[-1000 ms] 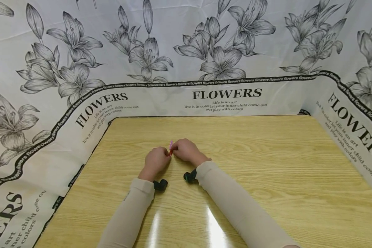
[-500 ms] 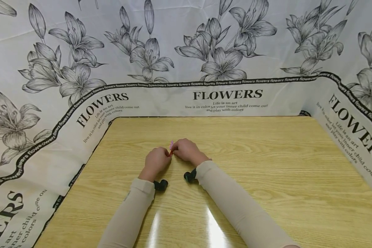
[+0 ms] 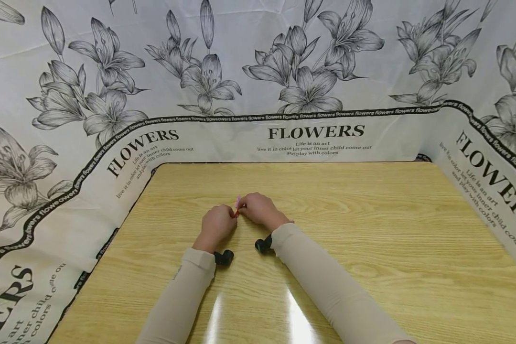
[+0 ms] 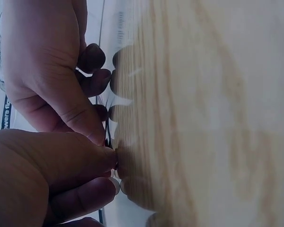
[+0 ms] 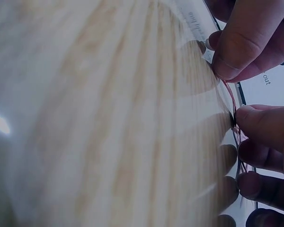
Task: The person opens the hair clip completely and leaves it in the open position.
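Note:
Over the far left part of the table, both hands meet at a thin red strand [image 3: 237, 214]. My left hand [image 3: 217, 222] pinches its near end between thumb and finger. Fingertips of my right hand [image 3: 259, 209] pinch it just beyond, with a small pink piece [image 3: 238, 199] showing past them. In the right wrist view the red strand [image 5: 231, 91] spans the short gap between both hands' fingertips, close over the tabletop. Thin dark and reddish strands trail beneath the right fingers [image 5: 260, 125]. The left wrist view shows the left thumb [image 4: 92, 158] against the right fingertips, hiding most of the strand.
The wood-grain table [image 3: 370, 239] has a glossy top with light reflections near its front. White flower-printed cloth [image 3: 318, 138] walls its back and sides. Black wrist cameras [image 3: 224, 258] sit at both cuffs, close over the table.

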`<state>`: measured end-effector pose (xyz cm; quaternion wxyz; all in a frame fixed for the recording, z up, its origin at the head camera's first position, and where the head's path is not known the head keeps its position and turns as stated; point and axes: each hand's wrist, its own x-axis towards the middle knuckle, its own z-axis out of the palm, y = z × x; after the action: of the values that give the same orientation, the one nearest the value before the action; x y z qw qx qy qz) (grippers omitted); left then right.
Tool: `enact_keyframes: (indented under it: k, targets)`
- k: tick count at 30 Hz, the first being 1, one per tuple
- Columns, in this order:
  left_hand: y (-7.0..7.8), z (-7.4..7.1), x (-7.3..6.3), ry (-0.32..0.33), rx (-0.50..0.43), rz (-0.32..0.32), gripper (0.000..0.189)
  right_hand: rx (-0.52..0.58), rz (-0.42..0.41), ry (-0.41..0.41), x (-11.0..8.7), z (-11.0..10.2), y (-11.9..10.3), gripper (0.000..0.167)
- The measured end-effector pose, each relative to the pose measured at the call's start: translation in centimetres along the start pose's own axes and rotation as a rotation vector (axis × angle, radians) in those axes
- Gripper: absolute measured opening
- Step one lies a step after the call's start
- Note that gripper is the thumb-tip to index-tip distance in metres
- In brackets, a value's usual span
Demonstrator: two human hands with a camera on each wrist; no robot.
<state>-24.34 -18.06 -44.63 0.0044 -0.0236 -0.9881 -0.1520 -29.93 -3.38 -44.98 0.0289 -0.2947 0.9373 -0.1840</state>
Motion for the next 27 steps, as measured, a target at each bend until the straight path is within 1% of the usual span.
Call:
enact_keyframes:
  k: [5, 10, 14, 20, 24, 27]
  targets:
    - [-0.09, 0.11, 0.02, 0.001, -0.003, 0.004, 0.012, -0.002, -0.011, 0.0, -0.04, -0.08, -0.04, 0.013]
    - [-0.16, 0.12, 0.04, -0.006, -0.009, 0.001, 0.013, 0.014, -0.016, -0.021, -0.09, -0.21, -0.02, 0.015]
    - [-0.28, 0.12, -0.01, -0.011, -0.018, -0.004, 0.013, 0.016, -0.01, -0.032, -0.11, -0.26, 0.0, 0.013]
    - [-0.54, 0.22, -0.14, -0.009, -0.042, -0.011, 0.012, 0.007, -0.012, -0.025, -0.21, -0.19, -0.02, 0.011]
    - [-0.62, 0.06, -0.34, 0.001, -0.055, -0.016, 0.012, -0.008, -0.016, -0.016, -0.28, 0.0, 0.0, 0.013]
    - [-0.65, -0.13, -0.4, 0.01, -0.046, -0.022, 0.012, -0.014, -0.025, -0.005, -0.31, 0.06, -0.02, 0.015]
